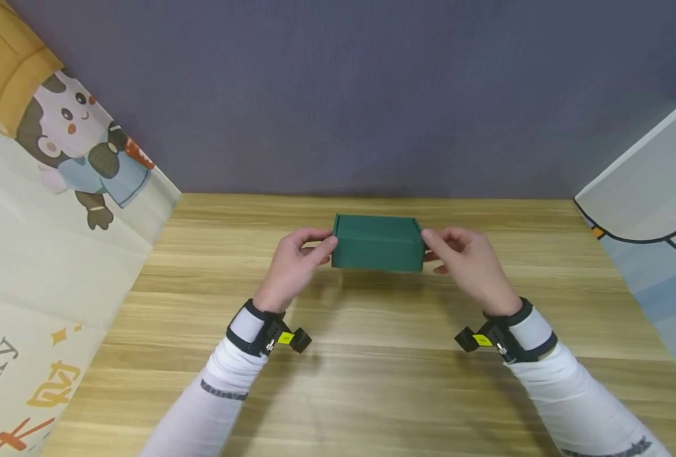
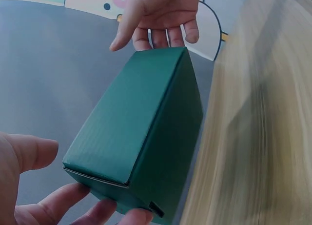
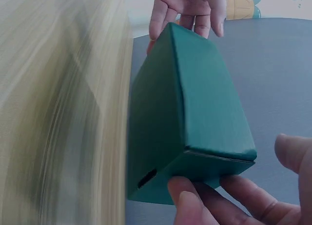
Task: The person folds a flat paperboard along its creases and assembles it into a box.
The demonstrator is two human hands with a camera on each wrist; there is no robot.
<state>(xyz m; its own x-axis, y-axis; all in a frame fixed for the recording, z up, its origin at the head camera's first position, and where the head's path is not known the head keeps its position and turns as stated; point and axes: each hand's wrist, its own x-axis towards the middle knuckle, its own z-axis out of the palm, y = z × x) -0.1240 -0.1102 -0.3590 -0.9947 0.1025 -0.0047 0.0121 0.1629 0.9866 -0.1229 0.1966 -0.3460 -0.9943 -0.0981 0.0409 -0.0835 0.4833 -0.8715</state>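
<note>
A closed green cardboard box [image 1: 376, 241] is held by its two short ends between my hands, close over the wooden table. My left hand [image 1: 292, 266] has its fingertips against the left end. At the opposite end, the fingers of my right hand [image 1: 471, 263] press in the same way. In the left wrist view the near end of the box [image 2: 134, 122] shows a lid seam and a small dark slot, with the left thumb apart from the cardboard. A matching slot appears in the right wrist view on the box [image 3: 195, 103], where the right thumb also stands off.
The wood-grain table [image 1: 372, 381] extends around and below the box. Behind it rises a dark grey panel [image 1: 372, 95]. Pale printed sheets with cartoon figures border the left [image 1: 58, 254] and right sides. Both wrists wear black straps with small cameras.
</note>
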